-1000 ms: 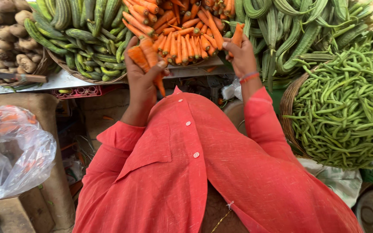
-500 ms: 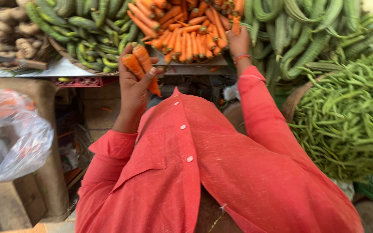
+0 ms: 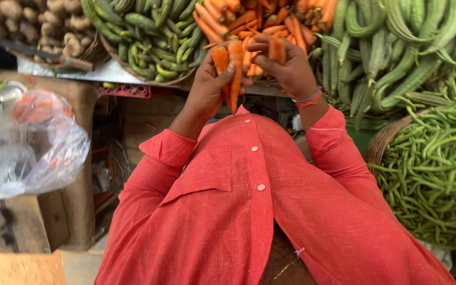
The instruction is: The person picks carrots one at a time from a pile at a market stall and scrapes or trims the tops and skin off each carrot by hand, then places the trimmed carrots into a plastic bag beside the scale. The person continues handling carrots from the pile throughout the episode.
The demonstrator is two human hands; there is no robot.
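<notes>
From my remote position I note the left hand point(image 3: 207, 89) closed around two long orange carrots point(image 3: 230, 66), its fingers point(image 3: 227, 71) wrapped about their thick upper ends, the tapered tips hanging down toward the coral-red buttoned shirt point(image 3: 238, 211); the right hand point(image 3: 288, 66) is curled shut on a shorter orange carrot point(image 3: 277, 50), touching the left-hand bunch. Both hands are raised just in front of the heaped pile of loose orange carrots point(image 3: 270, 18) on the market counter point(image 3: 106, 71).

Risks, as I judge them: the left grip holds two carrots by one end only; if a third is pressed in, I judge one may slide free and fall toward the dark gap below the counter edge; the right hand's carrot is pinched near its middle and could pivot out if the fingers loosen. The wicker basket of slim green beans point(image 3: 434, 169) stands near the right elbow; a wide sweep of that arm could brush it. The translucent plastic bag holding orange produce point(image 3: 38, 142) hangs well apart on the left; any transfer there means a long carry with a loose bundle.
</notes>
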